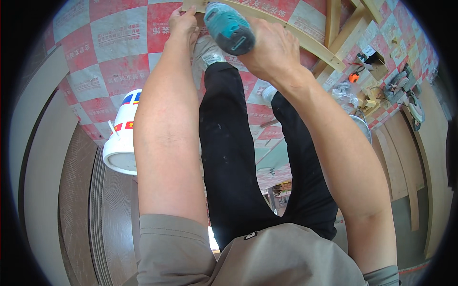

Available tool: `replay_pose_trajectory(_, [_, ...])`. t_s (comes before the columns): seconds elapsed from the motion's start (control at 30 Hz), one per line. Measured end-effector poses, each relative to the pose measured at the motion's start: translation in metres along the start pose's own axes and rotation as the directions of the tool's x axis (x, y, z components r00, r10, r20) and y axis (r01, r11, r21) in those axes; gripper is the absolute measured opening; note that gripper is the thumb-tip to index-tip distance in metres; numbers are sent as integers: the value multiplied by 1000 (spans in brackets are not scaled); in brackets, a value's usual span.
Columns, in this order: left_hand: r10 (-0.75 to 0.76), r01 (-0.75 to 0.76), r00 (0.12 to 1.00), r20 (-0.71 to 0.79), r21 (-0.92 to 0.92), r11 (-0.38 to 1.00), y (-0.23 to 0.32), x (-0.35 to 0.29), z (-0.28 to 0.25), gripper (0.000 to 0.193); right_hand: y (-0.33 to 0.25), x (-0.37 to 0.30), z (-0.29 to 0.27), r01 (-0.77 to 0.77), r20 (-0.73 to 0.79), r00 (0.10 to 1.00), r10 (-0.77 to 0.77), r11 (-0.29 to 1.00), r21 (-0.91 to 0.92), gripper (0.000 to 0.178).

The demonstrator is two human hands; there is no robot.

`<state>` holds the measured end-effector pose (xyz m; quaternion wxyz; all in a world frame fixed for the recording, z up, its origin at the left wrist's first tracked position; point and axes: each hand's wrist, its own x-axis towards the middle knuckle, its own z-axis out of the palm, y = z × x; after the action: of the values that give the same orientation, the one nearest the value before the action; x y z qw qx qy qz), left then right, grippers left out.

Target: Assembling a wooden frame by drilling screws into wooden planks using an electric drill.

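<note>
At the top of the head view my left hand (185, 24) pinches the left end of a pale wooden strip (318, 50), its thumb lying on the wood. My right hand (274, 50) is wrapped round a teal and black cordless drill (230, 29), which hangs over the strip close to my left hand. The drill's body hides its tip, so I cannot tell whether it touches the wood. Off to the right, the strip lies across other wooden battens (341, 43). My shoe (210, 55) is just below the strip.
A white bucket (119, 159) lies left of my left forearm. Long boards (76, 190) line the left side, and wooden panels (398, 152) the right. An orange item (353, 77), an open box (376, 66) and power tools (414, 107) sit on the red-and-white covered floor (121, 45).
</note>
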<state>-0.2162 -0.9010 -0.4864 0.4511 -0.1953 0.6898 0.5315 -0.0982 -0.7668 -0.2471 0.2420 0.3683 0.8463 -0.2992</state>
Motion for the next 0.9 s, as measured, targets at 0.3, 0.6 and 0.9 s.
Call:
replay_pose_trajectory(0.3, [101,-82,994,-46,309,947,1,8,-8,46,0,0,8,30,-26,999,-31,999,-21,21])
replay_pose_trajectory(0.6, [77,-73,997,-8,222,972,-19,16,-5,48,0,2,-3,-20,79,997,27,996,-82,33])
replay_pose_trajectory(0.9, [116,-106,993,-19,280,954,-18,15,-7,46,1,3,-4,4,13,1000,-4,1000,-11,23])
